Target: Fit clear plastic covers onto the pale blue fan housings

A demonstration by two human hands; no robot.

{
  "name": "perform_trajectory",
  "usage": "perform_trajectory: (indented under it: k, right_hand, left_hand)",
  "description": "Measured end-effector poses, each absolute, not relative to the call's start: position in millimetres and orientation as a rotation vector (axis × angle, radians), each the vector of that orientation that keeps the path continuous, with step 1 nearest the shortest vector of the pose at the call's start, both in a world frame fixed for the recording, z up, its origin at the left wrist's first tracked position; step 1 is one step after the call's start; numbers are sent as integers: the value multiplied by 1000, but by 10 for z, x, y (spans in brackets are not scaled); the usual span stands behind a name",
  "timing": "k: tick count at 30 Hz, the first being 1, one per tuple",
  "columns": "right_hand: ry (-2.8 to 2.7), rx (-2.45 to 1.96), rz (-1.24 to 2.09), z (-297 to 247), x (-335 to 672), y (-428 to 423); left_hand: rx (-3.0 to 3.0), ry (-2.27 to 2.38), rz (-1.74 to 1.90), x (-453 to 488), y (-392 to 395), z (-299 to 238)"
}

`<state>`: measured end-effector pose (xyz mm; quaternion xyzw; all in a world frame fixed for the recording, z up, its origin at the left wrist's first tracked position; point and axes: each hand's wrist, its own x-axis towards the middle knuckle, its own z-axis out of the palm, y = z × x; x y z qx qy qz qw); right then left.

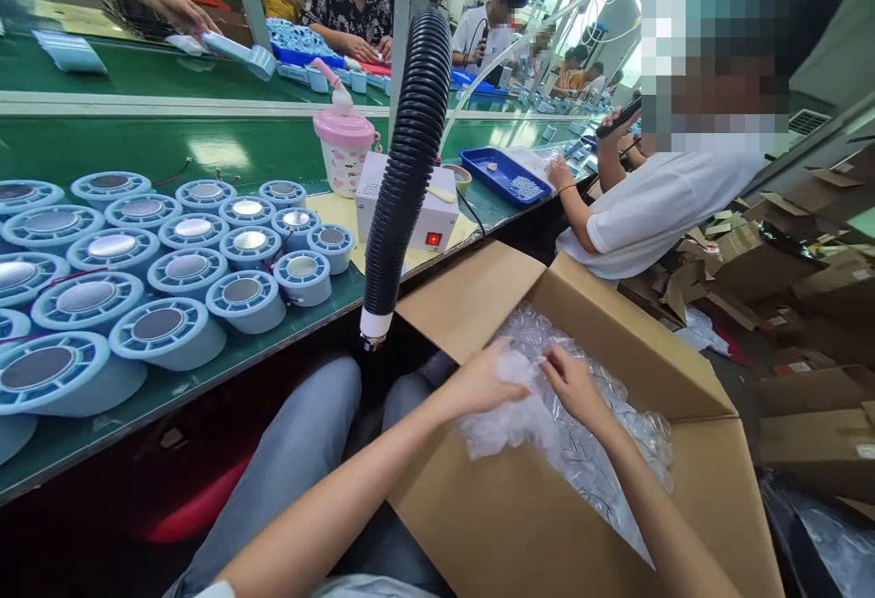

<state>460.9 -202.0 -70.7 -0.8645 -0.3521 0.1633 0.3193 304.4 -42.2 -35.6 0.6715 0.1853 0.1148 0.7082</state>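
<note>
Clear crinkled plastic packaging (581,452) lies heaped inside big open brown cardboard box (547,525), right of the person's knees, flaps folded out. Left hand (487,386) is clenched around a bunched white-ish wad of the plastic packaging, fingers curled in. Right hand (572,386) pinches the same wad from the other side, fingertips closed on the film. Hands sit close together, nearly touching, both above the heap and inside the box opening. Bare forearms come in from the bottom edge.

Grey trouser legs (301,452) of the person are left of the box, under the table edge. Black ribbed hose (410,151) hangs down over the table's edge, white nozzle end just above the knees. Behind the hose: white square box with red lit switch (437,220) on a yellow mat. Pink lidded cup (343,147) stands just beside it, to the left. Green conveyor table (225,156) carries rows of pale blue round units with metal centre discs (170,329), packed close together on the left side. Blue shallow tray (502,174) with small white bits lies further along the table.

Co-worker in white shirt (656,206) sits past the box, one hand near the tray, other holding a dark tool. More people work at the far line. Brown cardboard scraps (786,279) are piled on the floor at right.
</note>
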Motion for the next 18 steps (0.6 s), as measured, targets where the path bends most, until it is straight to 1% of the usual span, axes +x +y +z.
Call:
perform_trajectory:
  k: [4,8,10,13,18]
  right_hand:
    - [-949,-2121,776,-628,4626,-1789]
    - [-838,-2187,1058,-785,4830,-1824]
    - [-809,-2256,1110,-901,4914,-1863]
    - [-748,-2392,974,-1070,4980,-1825]
    - [-743,-2478,513,-1262,4985,-1633]
  left_hand:
    - [1635,406,193,3281,-523,-446]
    - [1628,462,278,3297,-379,-510]
    - [1587,493,323,3275,-316,-513]
    - [1540,513,361,3279,-297,-515]
    - [1563,499,383,3363,-365,-592]
